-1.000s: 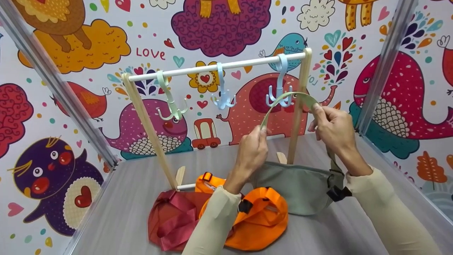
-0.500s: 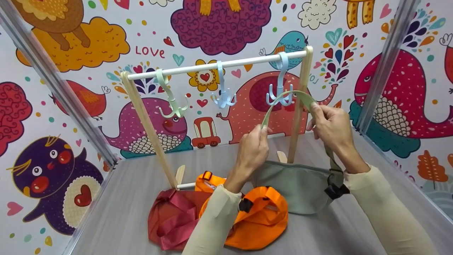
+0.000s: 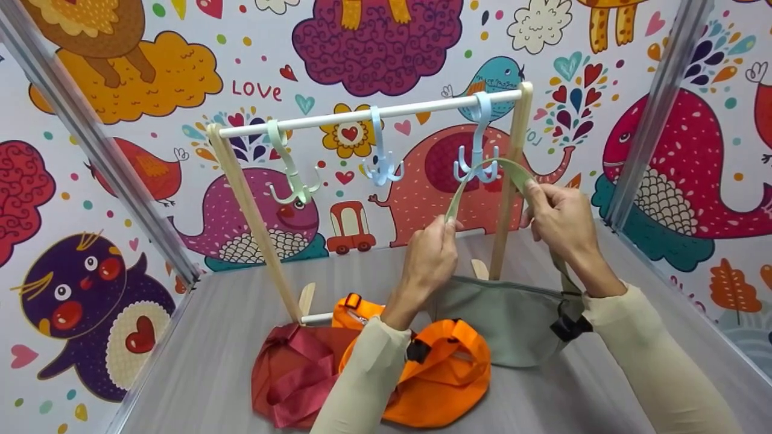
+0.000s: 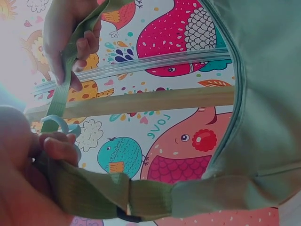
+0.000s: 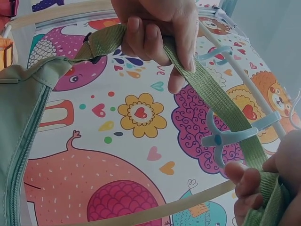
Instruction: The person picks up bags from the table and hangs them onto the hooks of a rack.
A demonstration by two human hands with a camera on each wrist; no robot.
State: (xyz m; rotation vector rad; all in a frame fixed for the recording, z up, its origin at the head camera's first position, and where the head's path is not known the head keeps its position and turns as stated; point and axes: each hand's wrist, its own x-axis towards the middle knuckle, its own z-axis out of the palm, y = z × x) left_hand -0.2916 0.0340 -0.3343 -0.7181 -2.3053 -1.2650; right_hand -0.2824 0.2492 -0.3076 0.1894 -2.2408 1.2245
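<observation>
grey-green bag (image 3: 506, 322), in the head view, sits on the near right of the scene, below the two hands and by the rack's right upright (image 3: 503, 229); whether its base touches the table (image 3: 199, 361) i cannot tell. its green strap (image 3: 522, 176) arches up between left hand (image 3: 429, 253) and right hand (image 3: 561, 223), each clamped on it in a pinch. the arch overlaps the right blue hook (image 3: 477, 138), which hangs from the white bar (image 3: 410, 108). the orange bag (image 3: 470, 392) and the red bag (image 3: 286, 361) lie nearer and to the left. against the earlier head frames, the right hand has shifted a little left, making the arch slightly narrower, and the black buckle (image 3: 572, 323) has slid left too; the left hand and both other bags look unmoved. as i judge it, this small shift lines the loop up with the hook's prongs.

in the left wrist view, the strap runs through both hands, and the hook shows against it close to the left fingers.

in the right wrist view, the hook's stem crosses the strap between the hands; whether they touch, i cannot tell.
</observation>
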